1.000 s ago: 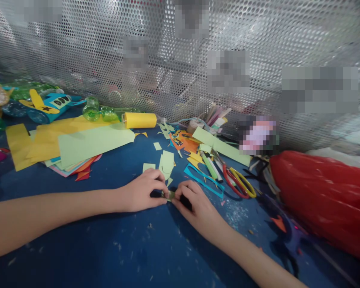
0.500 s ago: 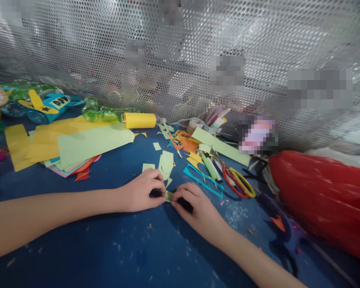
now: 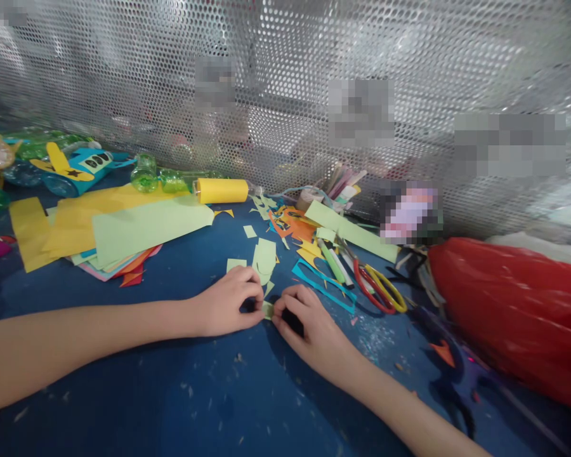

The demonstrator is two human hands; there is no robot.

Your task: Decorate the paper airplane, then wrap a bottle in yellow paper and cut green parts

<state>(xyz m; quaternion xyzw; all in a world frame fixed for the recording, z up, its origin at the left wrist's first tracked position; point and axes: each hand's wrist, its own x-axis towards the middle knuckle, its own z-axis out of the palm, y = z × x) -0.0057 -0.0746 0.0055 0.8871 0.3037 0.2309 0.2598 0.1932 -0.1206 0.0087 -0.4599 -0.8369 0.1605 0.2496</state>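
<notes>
Between my two hands is a small piece of light green paper (image 3: pixel 268 310), pinched at either end just above the blue table. My left hand (image 3: pixel 231 301) grips its left end with thumb and fingertips. The right end is between the thumb and fingers of my right hand (image 3: pixel 309 327). My fingers cover much of the piece. Just beyond the hands lie a rounded light green paper cutout (image 3: pixel 265 257) and a small green paper rectangle (image 3: pixel 236 263). Thin blue paper frames (image 3: pixel 324 285) lie to the right of them.
Red- and yellow-handled scissors (image 3: pixel 378 289) and a green marker (image 3: pixel 330 260) lie right of centre. A purple glue gun (image 3: pixel 466 362) rests near a red plastic bag (image 3: pixel 514 311). Coloured paper sheets (image 3: pixel 152 228), a yellow-wrapped bottle (image 3: pixel 223 190) and a toy plane (image 3: pixel 83 170) sit at left.
Both hands stay almost in place, pinching the green paper. The view has shifted very slightly.
</notes>
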